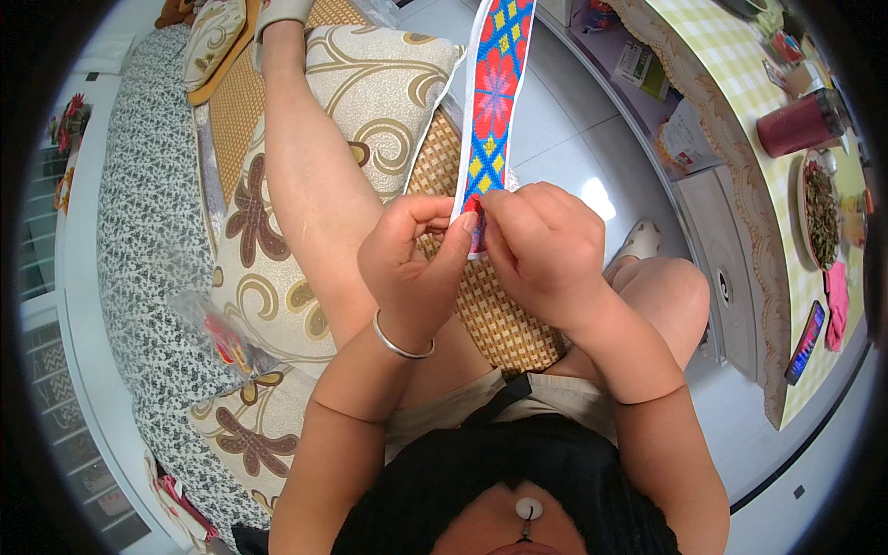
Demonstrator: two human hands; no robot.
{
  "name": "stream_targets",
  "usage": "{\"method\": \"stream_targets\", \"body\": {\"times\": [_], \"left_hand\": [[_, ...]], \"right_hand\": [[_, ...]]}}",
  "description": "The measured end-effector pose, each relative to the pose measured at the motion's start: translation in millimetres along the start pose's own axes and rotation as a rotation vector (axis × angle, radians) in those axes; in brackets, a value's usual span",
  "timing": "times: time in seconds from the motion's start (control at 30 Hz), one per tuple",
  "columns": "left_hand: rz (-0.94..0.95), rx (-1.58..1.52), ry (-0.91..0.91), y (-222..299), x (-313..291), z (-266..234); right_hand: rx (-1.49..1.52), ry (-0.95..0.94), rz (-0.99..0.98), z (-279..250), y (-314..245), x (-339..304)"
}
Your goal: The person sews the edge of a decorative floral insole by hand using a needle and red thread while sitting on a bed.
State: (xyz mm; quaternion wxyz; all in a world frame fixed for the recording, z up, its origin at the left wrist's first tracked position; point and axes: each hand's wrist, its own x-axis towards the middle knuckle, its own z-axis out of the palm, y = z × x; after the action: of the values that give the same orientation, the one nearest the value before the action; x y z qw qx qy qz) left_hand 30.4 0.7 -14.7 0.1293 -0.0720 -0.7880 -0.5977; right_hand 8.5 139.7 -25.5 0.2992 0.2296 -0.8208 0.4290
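Embroidered strip [494, 97]: long axis near-vertical, leaning right toward frame's upper edge; left hand [413, 254], right hand [548, 248], fingers [431, 209] pinching lower end.

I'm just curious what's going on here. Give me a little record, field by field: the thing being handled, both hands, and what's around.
Strip: white-edged, red flowers and yellow diamonds on blue
Left hand: pinches the near end from the left, thumb on top
Right hand: fingers curled at the right edge; what they pinch is hidden
Left wrist: bangle
Left side: cushion, plastic bag
Right side: table with checked cloth, bearing tumbler, dish of food, phone, pink cloth
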Motion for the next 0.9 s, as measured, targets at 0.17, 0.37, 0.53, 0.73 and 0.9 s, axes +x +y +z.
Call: {"method": "stream_targets", "body": {"times": [0.17, 0.37, 0.53, 0.73, 0.9], "left_hand": [[0.090, 0.143, 0.018, -4, -3, 1], [-0.045, -0.060, 0.049, 2, 1, 2], [-0.181, -0.207, 0.029, 2, 1, 1], [-0.325, -0.826, 0.027, -11, 16, -9], [-0.472, -0.870, -0.124, -19, 13, -10]], "right_hand": [[0.043, 0.005, 0.043, 3, 0, -1], [0.013, 0.044, 0.058, -6, -3, 1], [0.153, 0.124, 0.079, -1, 0, 0], [0.740, 0.124, 0.694, -18, 14, 11], [1.408, 0.012, 1.092, 6, 6, 0]]}}
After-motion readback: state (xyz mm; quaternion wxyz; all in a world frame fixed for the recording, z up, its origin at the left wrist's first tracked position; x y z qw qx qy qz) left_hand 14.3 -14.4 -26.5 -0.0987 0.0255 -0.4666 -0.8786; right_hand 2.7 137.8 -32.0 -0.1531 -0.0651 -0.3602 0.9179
